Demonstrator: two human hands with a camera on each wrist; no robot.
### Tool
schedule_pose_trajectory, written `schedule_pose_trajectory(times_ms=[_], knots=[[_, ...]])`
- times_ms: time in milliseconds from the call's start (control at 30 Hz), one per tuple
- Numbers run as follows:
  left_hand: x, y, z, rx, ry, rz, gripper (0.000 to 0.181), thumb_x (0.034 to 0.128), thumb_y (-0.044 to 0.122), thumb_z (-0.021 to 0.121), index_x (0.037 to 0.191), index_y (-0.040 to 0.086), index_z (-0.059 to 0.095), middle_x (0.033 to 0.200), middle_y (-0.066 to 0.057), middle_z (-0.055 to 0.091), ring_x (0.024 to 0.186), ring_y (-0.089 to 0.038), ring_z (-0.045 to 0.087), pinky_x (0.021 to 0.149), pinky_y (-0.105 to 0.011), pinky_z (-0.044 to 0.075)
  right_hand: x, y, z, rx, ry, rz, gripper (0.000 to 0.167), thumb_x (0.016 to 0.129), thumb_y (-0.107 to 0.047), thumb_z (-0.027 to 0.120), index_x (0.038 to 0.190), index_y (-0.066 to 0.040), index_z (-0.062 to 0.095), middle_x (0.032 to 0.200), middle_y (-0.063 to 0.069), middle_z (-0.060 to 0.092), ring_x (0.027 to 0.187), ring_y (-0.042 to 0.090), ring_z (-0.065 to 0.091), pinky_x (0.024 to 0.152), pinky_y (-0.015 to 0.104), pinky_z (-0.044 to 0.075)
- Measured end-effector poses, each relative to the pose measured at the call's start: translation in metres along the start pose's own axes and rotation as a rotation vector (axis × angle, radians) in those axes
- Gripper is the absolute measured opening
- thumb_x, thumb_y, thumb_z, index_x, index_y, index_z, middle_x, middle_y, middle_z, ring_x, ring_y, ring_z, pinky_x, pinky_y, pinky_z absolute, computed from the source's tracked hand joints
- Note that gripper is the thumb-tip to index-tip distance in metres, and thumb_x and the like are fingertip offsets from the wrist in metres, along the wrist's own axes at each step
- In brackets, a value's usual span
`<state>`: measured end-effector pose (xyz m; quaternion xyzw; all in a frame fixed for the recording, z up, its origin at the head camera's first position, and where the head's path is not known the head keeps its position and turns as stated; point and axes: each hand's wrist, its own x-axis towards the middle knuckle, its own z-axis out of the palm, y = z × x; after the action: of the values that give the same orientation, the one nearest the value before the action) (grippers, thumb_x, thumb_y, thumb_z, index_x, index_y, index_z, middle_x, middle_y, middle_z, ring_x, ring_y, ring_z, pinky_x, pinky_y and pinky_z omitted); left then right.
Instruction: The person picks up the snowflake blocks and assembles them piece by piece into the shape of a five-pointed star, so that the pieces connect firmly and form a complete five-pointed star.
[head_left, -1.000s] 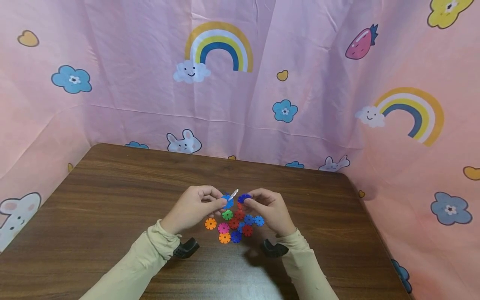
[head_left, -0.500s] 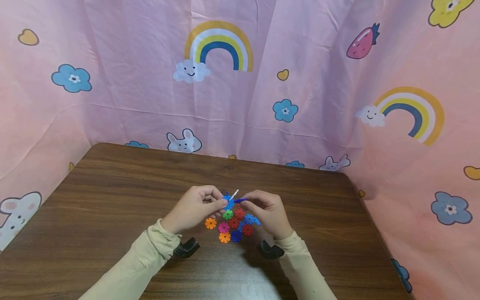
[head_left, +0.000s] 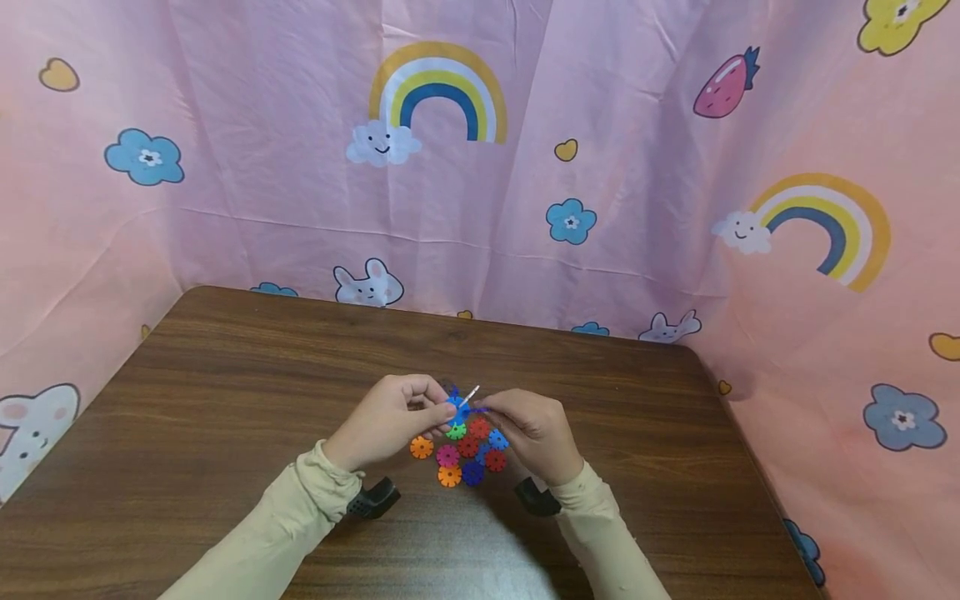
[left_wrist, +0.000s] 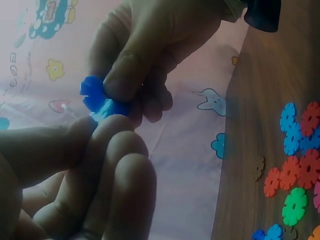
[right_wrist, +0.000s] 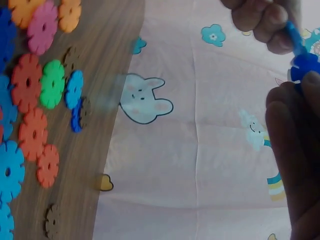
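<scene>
Above a loose group of discs, my left hand (head_left: 393,421) pinches a light blue notched disc (head_left: 456,412) between thumb and fingers. A thin white piece (head_left: 470,394) sticks up slantwise from that disc. My right hand (head_left: 538,431) pinches a dark blue notched disc (right_wrist: 302,68), turned nearly edge-on in the head view, against the light blue disc's right side. The two discs meet in the right wrist view; whether their slots are engaged I cannot tell. Fingers cover much of both discs in the left wrist view.
Below the hands lie a green disc (left_wrist: 294,206), a pink disc (head_left: 447,456), orange discs (head_left: 422,447) and several red and blue ones on the brown wooden table (head_left: 300,358). Black wrist devices (head_left: 375,498) sit under the sleeves. A printed pink curtain (head_left: 465,208) stands behind.
My right hand has moved left and turned the dark blue disc edge-on, bringing it from apart to against the light blue disc. My left hand has barely moved.
</scene>
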<state>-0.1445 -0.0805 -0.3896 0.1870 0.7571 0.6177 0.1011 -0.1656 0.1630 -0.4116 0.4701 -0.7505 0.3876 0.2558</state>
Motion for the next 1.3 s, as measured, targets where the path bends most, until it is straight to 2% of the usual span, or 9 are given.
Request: schedule_pose_trajectory(times_ms=[100, 267, 467, 633, 833, 1000, 1133, 1300], knots=[[-0.001, 0.001, 0.001, 0.011, 0.006, 0.007, 0.014, 0.0998, 0.014, 0.070, 0.091, 0.003, 0.069, 0.085, -0.014, 0.074, 0.076, -0.022, 0.073, 0.072, -0.040, 0.063, 0.000, 0.000, 0.000, -0.007, 0.001, -0.030, 0.027, 0.081, 0.012, 0.079, 0.103, -0.003, 0.077, 0.096, 0.007, 0.078, 0.086, 0.016, 0.076, 0.077, 0.024, 0.061], [-0.001, 0.001, 0.002, 0.009, 0.011, 0.022, 0.013, 0.0996, 0.012, 0.070, 0.091, 0.003, 0.069, 0.084, -0.013, 0.074, 0.075, -0.022, 0.073, 0.069, -0.033, 0.063, 0.000, -0.002, 0.000, 0.014, 0.014, -0.032, 0.028, 0.081, 0.013, 0.078, 0.103, -0.004, 0.077, 0.095, 0.008, 0.078, 0.085, 0.017, 0.076, 0.077, 0.024, 0.061], [0.000, 0.001, 0.004, 0.017, 0.026, 0.026, 0.013, 0.0993, 0.013, 0.070, 0.091, 0.003, 0.069, 0.084, -0.017, 0.073, 0.074, -0.022, 0.073, 0.069, -0.032, 0.063, 0.000, -0.003, 0.002, 0.022, 0.028, -0.038, 0.030, 0.080, 0.015, 0.078, 0.103, -0.003, 0.077, 0.095, 0.009, 0.078, 0.084, 0.019, 0.076, 0.077, 0.026, 0.061], [-0.001, 0.002, 0.004, 0.032, 0.049, 0.040, 0.012, 0.0991, 0.012, 0.070, 0.090, 0.004, 0.068, 0.080, -0.010, 0.073, 0.072, -0.021, 0.072, 0.069, -0.032, 0.063, 0.000, -0.003, 0.005, 0.012, 0.040, -0.044, 0.030, 0.079, 0.015, 0.079, 0.103, -0.003, 0.077, 0.095, 0.010, 0.078, 0.086, 0.020, 0.076, 0.079, 0.027, 0.061], [0.000, 0.000, 0.005, 0.035, 0.060, 0.050, 0.013, 0.0990, 0.012, 0.071, 0.090, 0.003, 0.068, 0.079, -0.008, 0.072, 0.071, -0.018, 0.072, 0.068, -0.032, 0.062, -0.001, -0.002, 0.008, -0.003, 0.053, -0.049, 0.030, 0.078, 0.016, 0.079, 0.102, -0.001, 0.076, 0.094, 0.012, 0.078, 0.085, 0.022, 0.076, 0.079, 0.028, 0.062], [0.002, -0.003, 0.008, 0.016, 0.081, 0.058, 0.012, 0.0988, 0.010, 0.071, 0.090, 0.002, 0.068, 0.079, -0.010, 0.072, 0.072, -0.025, 0.072, 0.068, -0.037, 0.063, -0.002, -0.002, 0.010, -0.043, 0.078, -0.061, 0.029, 0.078, 0.015, 0.080, 0.101, -0.002, 0.076, 0.093, 0.011, 0.078, 0.084, 0.022, 0.076, 0.078, 0.028, 0.062], [0.003, -0.003, 0.010, 0.011, 0.092, 0.057, 0.011, 0.0993, 0.010, 0.070, 0.091, 0.002, 0.069, 0.081, -0.012, 0.073, 0.072, -0.025, 0.072, 0.068, -0.036, 0.063, -0.002, -0.002, 0.011, -0.082, 0.095, -0.075, 0.027, 0.079, 0.013, 0.081, 0.101, -0.002, 0.076, 0.093, 0.010, 0.078, 0.082, 0.020, 0.076, 0.077, 0.028, 0.062], [0.001, 0.000, 0.010, -0.016, 0.071, 0.051, 0.011, 0.1004, 0.012, 0.069, 0.095, 0.002, 0.068, 0.084, -0.014, 0.073, 0.074, -0.022, 0.072, 0.068, -0.033, 0.063, -0.001, -0.001, 0.007, -0.047, 0.086, -0.081, 0.023, 0.085, 0.009, 0.078, 0.104, -0.003, 0.076, 0.093, 0.009, 0.078, 0.081, 0.020, 0.075, 0.076, 0.026, 0.062]])
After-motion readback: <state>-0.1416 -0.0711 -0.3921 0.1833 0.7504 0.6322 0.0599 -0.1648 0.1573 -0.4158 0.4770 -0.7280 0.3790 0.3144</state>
